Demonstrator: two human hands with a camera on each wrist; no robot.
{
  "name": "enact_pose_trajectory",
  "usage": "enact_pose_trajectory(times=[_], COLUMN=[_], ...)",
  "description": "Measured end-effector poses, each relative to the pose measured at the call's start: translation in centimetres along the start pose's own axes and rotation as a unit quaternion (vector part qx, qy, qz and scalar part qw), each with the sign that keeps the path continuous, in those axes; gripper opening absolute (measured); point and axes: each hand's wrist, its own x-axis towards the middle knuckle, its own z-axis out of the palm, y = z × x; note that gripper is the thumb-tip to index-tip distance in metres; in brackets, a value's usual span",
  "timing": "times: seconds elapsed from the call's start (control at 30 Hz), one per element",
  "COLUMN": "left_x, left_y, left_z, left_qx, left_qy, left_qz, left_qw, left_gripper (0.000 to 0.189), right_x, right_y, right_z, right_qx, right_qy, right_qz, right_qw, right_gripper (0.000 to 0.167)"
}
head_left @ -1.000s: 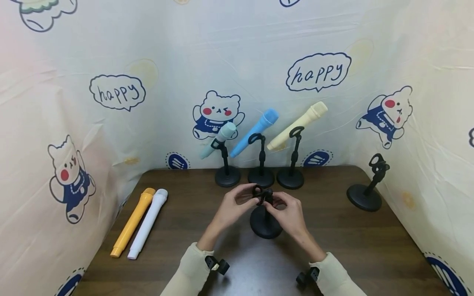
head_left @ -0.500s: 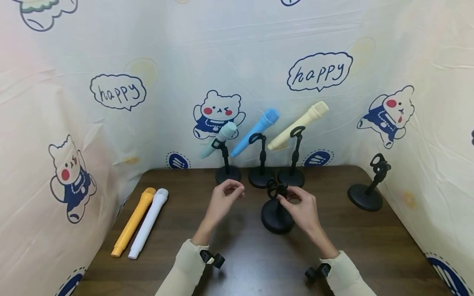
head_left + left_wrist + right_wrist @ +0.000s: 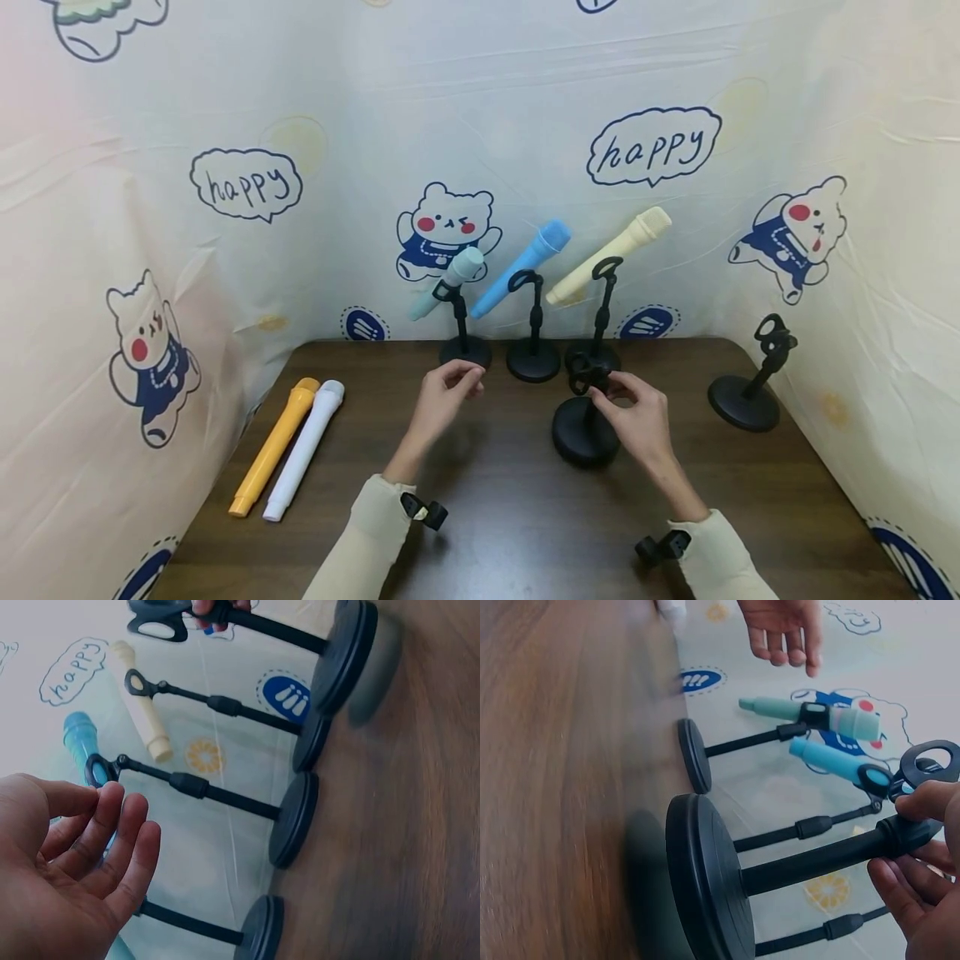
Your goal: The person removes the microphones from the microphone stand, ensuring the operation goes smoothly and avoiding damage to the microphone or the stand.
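My right hand (image 3: 637,412) pinches a black microphone stand (image 3: 817,862) near the top of its pole, just under the ring-shaped clip. The clip holds no microphone, and the round base looks slightly raised, with a shadow beside it in the right wrist view. My left hand (image 3: 82,855) hovers over the table with loosely bent fingers and nothing in them. Behind the hands stand three black stands bearing a mint-green microphone (image 3: 453,279), a blue microphone (image 3: 521,268) and a cream microphone (image 3: 611,254). The held stand's top overlaps the cream one's base in the head view.
An orange microphone (image 3: 273,447) and a white microphone (image 3: 303,452) lie side by side at the left of the brown table (image 3: 495,533). Another black stand (image 3: 750,392), its clip bare, is at the right. A printed cloth (image 3: 337,258) hangs behind and along the sides.
The right hand has carried the stand to the right and slightly back. My left hand let go of it and drew away to the left.
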Motion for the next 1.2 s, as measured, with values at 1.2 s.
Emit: enact_pose_trajectory(times=[1.2], left_x=[8.0], left_y=[-3.6], left_z=[-4.3], left_qx=[0.070], left_qy=[0.059], left_qz=[-0.034], left_qw=[0.9952], left_gripper=[0.027], right_x=[1.5], right_y=[4.5], right_z=[-5.9], right_qx=[-0.088], right_qy=[0.046], right_qz=[0.104], right_qw=[0.9896], right_gripper=[0.023])
